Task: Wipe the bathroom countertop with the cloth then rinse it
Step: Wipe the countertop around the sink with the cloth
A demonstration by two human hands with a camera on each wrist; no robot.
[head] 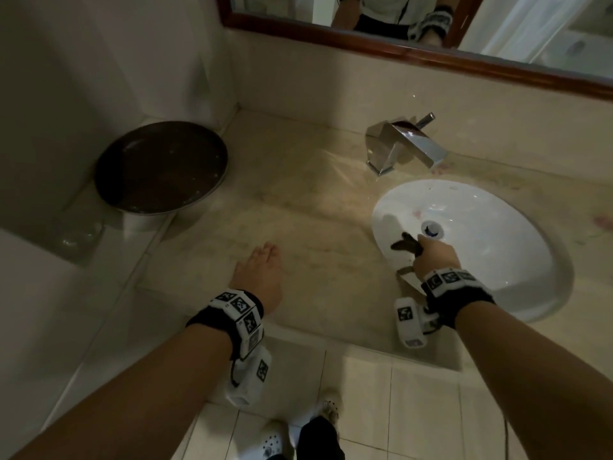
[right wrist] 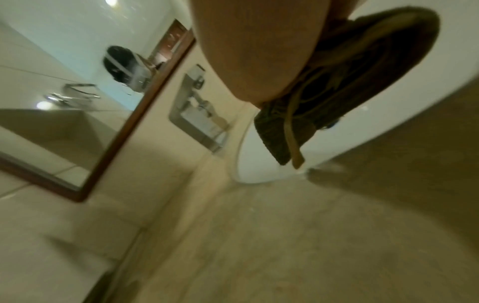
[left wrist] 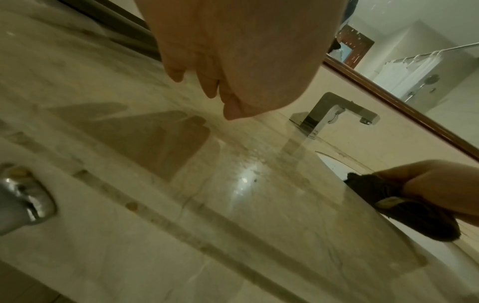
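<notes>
My right hand (head: 433, 255) grips a dark brown cloth (head: 406, 245) over the left inner side of the white sink basin (head: 517, 234), near the drain (head: 431, 229). The cloth (right wrist: 344, 82) hangs bunched from that hand in the right wrist view, and the cloth (left wrist: 404, 207) also shows at the basin's edge in the left wrist view. My left hand (head: 263, 265) lies flat with straight fingers on the beige marble countertop (head: 298, 200), left of the sink and holding nothing. A chrome faucet (head: 406, 142) stands behind the basin; no water runs from it.
A dark round tray (head: 161, 164) sits on a stand at the counter's back left corner. A wood-framed mirror (head: 431, 54) runs along the back wall. The counter's front edge drops to a tiled floor (head: 414, 410), where my shoes show.
</notes>
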